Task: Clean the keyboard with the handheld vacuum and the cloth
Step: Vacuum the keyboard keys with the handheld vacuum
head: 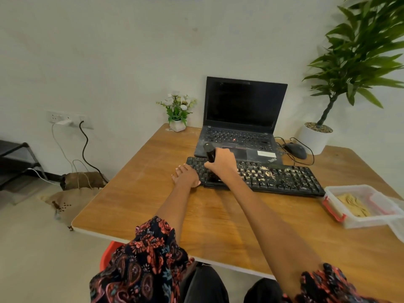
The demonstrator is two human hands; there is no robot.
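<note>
The table point(218, 215) has a smooth wood-grain top with a pale edge and a soft sheen. The keyboard point(273, 178) is matt black plastic, its keys speckled with pale crumbs. The laptop point(240, 127) is matt black with a glossy dark screen. The box point(360, 219) is clear plastic with red clips. The sleeves point(148, 259) are patterned cloth.

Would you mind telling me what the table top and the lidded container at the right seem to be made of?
The table top looks like wood or wood-look laminate: brown grain, pale edge. The container seems clear plastic, translucent with red clips.
</note>
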